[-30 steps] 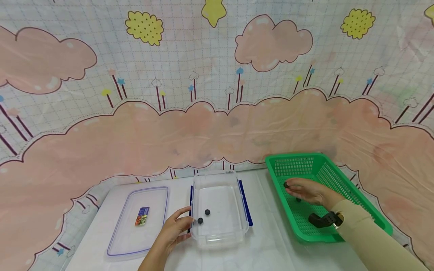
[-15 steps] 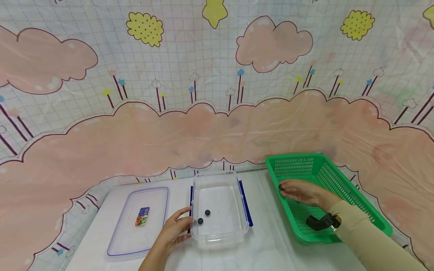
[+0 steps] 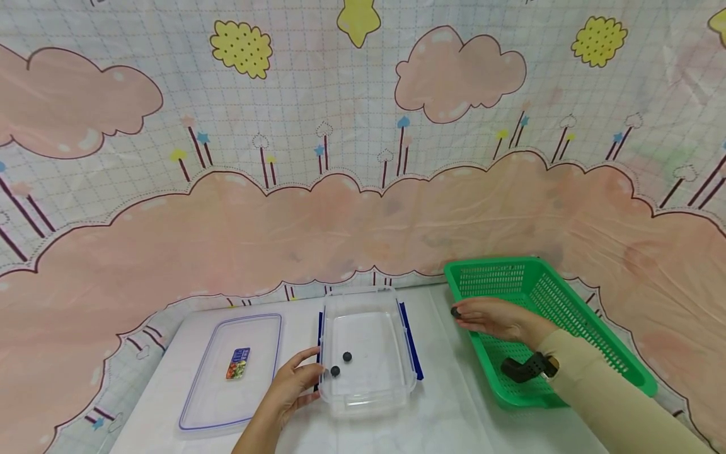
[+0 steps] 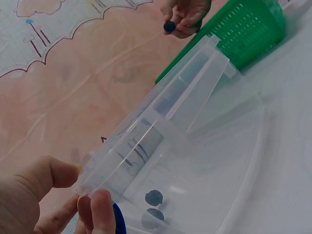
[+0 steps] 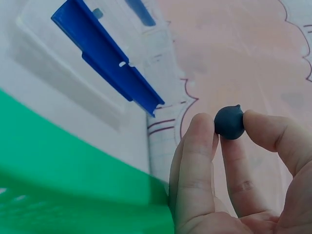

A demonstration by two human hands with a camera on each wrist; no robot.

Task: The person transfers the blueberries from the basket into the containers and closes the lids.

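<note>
My right hand (image 3: 501, 317) pinches a small dark blueberry (image 5: 228, 122) between thumb and fingertips, held over the left rim of the green basket (image 3: 489, 377). At the middle of the table stands a clear plastic box (image 3: 374, 398) without its lid. Its left wall is gripped by my left hand (image 3: 290, 382), thumb on one side of the rim and fingers on the other, as the left wrist view shows. Two more blueberries (image 3: 347, 357) lie inside the box, near its left side. The basket floor is partly hidden under my right hand and wrist.
A clear lid (image 3: 207, 384) with a purple-blue edge and a colourful label (image 3: 238, 364) lies flat left of the box. Blue latches (image 3: 412, 343) hang out from the box's sides. Behind the white table (image 3: 448, 403) rises a patterned cloth (image 3: 340, 227).
My right hand has moved left with the blueberry, from inside the basket to above its left rim. The left hand and the box have stayed put.
</note>
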